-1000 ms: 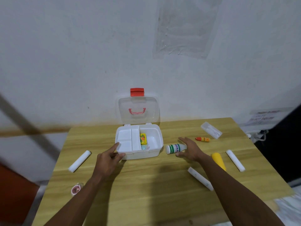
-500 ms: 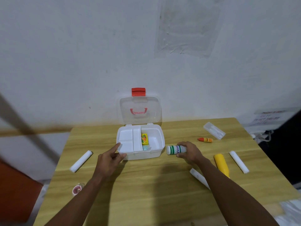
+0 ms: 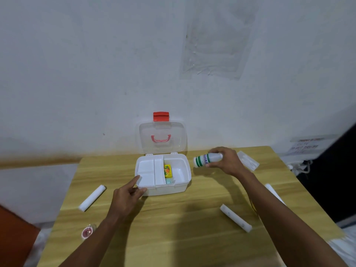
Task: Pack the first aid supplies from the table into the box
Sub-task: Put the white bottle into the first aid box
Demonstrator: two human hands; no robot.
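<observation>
A white first aid box (image 3: 169, 189) stands open in the middle of the wooden table (image 3: 173, 228), its clear lid (image 3: 179, 137) with a red latch upright. A yellow packet (image 3: 167, 170) lies in its right compartment. My right hand (image 3: 227, 160) holds a white bottle with green bands (image 3: 202, 160) lifted off the table, just right of the box. My left hand (image 3: 127, 197) rests against the box's front left corner, forefinger on the rim. White rolls lie at the left (image 3: 92, 197), front right (image 3: 236, 217) and far right (image 3: 273, 192).
A small round pink-lidded container (image 3: 87, 231) sits near the table's left front edge. A clear plastic case (image 3: 248, 162) lies at the back right, partly behind my right hand. The wall stands close behind the table. A dark gap lies off the right edge.
My right hand closed on the white bottle and raised it off the table, up and to the right of the box. My left hand stayed at the box's corner.
</observation>
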